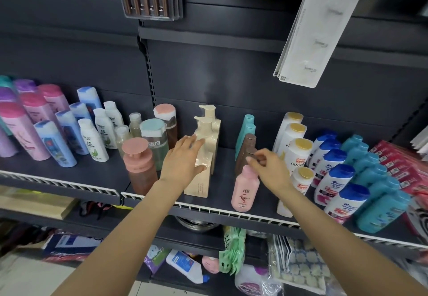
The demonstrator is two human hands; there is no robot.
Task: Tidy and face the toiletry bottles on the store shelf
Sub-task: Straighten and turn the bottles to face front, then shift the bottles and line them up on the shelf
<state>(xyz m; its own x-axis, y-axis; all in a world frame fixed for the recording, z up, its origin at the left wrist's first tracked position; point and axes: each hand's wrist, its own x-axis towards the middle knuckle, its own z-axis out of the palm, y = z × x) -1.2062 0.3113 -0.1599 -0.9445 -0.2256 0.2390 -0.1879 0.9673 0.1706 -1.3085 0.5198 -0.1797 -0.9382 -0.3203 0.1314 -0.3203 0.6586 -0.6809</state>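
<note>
Three cream pump bottles stand in a line at the middle of the shelf [92, 173]. My left hand [183, 160] lies over the top of the front cream pump bottle [199, 182], fingers and thumb wrapped around it. Just right, a pink bottle [244, 191] stands at the front, with brown bottles [245, 149] and teal bottles [247, 124] behind it in a row. My right hand [266, 165] pinches the cap of the nearer brown bottle, directly above the pink bottle's cap.
A salmon pump bottle [137, 166] and a green-capped bottle [155, 140] stand left of my left hand. White yellow-capped bottles [296, 149], blue-capped white bottles [335, 175] and turquoise bottles [375, 180] fill the right. Pink, blue and white bottles [55, 143] fill the left. A white rail [208, 210] edges the shelf front.
</note>
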